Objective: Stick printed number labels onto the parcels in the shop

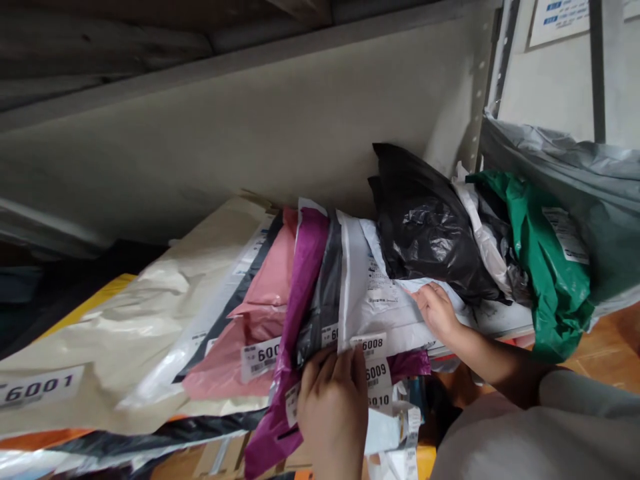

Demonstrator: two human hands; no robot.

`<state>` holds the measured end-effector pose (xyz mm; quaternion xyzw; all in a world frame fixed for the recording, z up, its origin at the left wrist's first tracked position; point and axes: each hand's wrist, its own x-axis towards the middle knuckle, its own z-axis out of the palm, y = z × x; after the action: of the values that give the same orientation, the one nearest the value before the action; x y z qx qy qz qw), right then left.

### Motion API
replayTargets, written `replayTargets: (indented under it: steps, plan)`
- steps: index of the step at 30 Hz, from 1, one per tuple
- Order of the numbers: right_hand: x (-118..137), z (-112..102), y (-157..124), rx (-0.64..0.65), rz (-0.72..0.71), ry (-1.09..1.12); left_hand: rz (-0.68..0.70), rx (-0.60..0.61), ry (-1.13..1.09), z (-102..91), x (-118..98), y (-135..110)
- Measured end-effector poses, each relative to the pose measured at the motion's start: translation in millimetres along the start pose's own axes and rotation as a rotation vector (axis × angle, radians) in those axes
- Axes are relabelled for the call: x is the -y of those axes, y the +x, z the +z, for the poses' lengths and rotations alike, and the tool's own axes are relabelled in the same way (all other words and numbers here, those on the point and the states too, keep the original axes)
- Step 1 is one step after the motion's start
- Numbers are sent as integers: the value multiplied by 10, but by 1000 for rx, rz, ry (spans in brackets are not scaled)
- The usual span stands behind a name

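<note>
A white plastic mailing bag [377,293] with a printed shipping label stands on edge in the middle of a row of parcels. My left hand [336,400] is closed at its lower left edge, fingertips on a strip of number labels [376,375] reading 6008, 6009 and 6010. The strip hangs beside those fingers. Farther right, my right hand [437,310] pinches the white bag's edge with thumb and fingers. Just left of the bag are a dark grey mailer [323,287] and a purple mailer [305,267]. Behind my right hand leans a black plastic parcel [430,227].
Pink [267,287] and cream mailers [165,300] lean at the left, the cream one labelled 6001. A green parcel [555,267] and a large grey sack [595,193] stand right. Behind rises a shelf panel [280,127]; cardboard boxes [610,353] lie below.
</note>
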<state>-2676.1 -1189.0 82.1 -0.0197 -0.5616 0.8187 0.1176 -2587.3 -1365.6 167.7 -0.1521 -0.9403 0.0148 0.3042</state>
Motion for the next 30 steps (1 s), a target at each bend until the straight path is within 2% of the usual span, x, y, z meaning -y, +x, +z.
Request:
replayTargets:
  steps: [3, 4, 8, 10, 14, 18, 21, 24, 27, 30]
  plan:
    - [10, -7, -18, 68, 2, -24, -43, -17, -40, -17, -50, -4]
    - [44, -11, -42, 131, 9, -31, -71, -31, -53, -30, -84, -10]
    - [259, -43, -214, 514, 43, 32, -176, -80, -78, -68, -260, -50]
    - [328, -54, -295, 602, 73, 80, -206, -68, -87, -53, -329, -63]
    - [285, -17, -351, 555, 113, 96, -290, -73, -91, 4, -407, -48]
    - [194, 38, -336, 468, 77, 109, -316, -150, -41, -4, -496, -24]
    - [172, 60, -361, 454, 42, 109, -339, -213, -5, -25, -571, -60]
    - [166, 97, -422, 454, 11, 79, -367, -245, -110, 6, -626, -134]
    - [170, 166, -485, 395, -34, 66, -491, -199, -200, 77, -664, -169]
    - [184, 259, -520, 271, -127, -3, -701, -85, -129, 108, -680, -92]
